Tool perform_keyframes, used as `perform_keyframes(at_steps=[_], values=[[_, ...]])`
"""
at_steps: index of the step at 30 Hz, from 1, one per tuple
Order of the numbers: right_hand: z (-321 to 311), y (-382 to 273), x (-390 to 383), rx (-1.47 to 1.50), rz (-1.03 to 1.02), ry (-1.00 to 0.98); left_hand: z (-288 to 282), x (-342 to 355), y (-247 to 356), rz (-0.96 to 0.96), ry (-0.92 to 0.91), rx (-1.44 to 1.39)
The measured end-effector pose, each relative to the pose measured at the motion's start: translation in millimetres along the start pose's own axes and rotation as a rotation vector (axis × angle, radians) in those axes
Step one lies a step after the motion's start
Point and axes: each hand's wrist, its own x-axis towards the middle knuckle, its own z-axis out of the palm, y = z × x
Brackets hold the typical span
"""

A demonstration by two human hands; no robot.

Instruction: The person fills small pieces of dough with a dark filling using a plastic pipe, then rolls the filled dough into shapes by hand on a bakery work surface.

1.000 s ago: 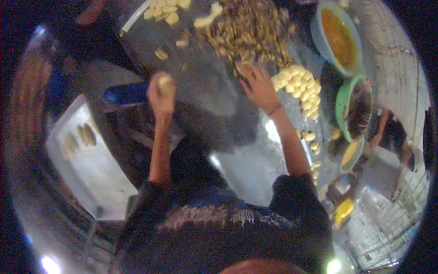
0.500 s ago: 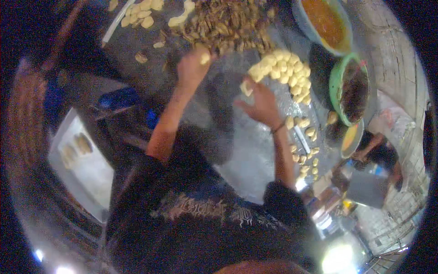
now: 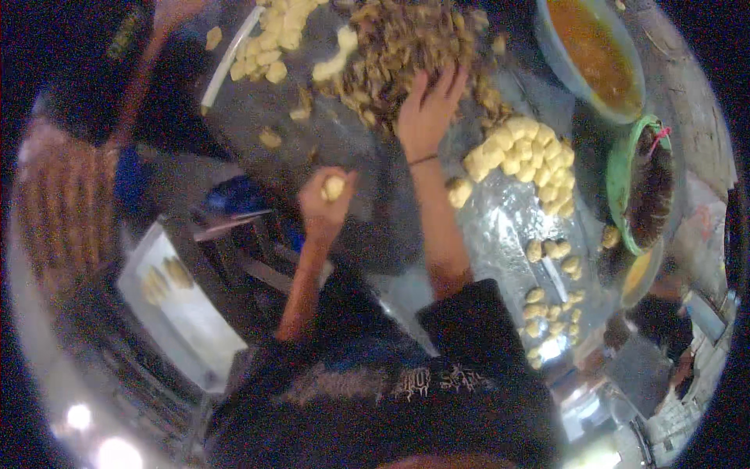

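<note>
My left hand (image 3: 322, 209) is closed around a small pale-yellow dough ball (image 3: 333, 187), held above the dark worktop close to my body. My right hand (image 3: 428, 125) reaches forward with its fingers spread over the near edge of a heap of brown chopped pieces (image 3: 391, 55); its fingertips touch the heap, and nothing shows in its grasp. Right of that forearm lies a cluster of pale-yellow dough pieces (image 3: 531, 148), packed side by side. One dough piece (image 3: 458, 191) sits at the cluster's near left end, beside my wrist.
More dough pieces (image 3: 273, 39) lie far left beside a white stick (image 3: 233, 59). Along the right stand a basin of orange liquid (image 3: 598, 55) and a green basin (image 3: 621, 184) with dark contents. Filled lumps (image 3: 535, 309) surround a knife-like tool (image 3: 555, 279). A white tray (image 3: 195, 332) stands lower left.
My right hand has moved from beside the dough cluster leftward and forward to the brown heap. My left hand has drawn back toward me, still holding the dough ball. The view has shifted slightly.
</note>
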Motion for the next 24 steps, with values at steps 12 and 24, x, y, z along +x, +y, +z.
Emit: perform_keyframes(at_steps=[12, 24], values=[[-3.8, -40.0, -66.3, 0.354, 0.087, -0.066, 0.8, 32.8, -14.1, -0.236, 0.198, -0.213], [-18.8, 34.2, 26.3, -0.121, 0.166, 0.209, 1.6, 29.5, -8.9, -0.275, 0.028, -0.236]])
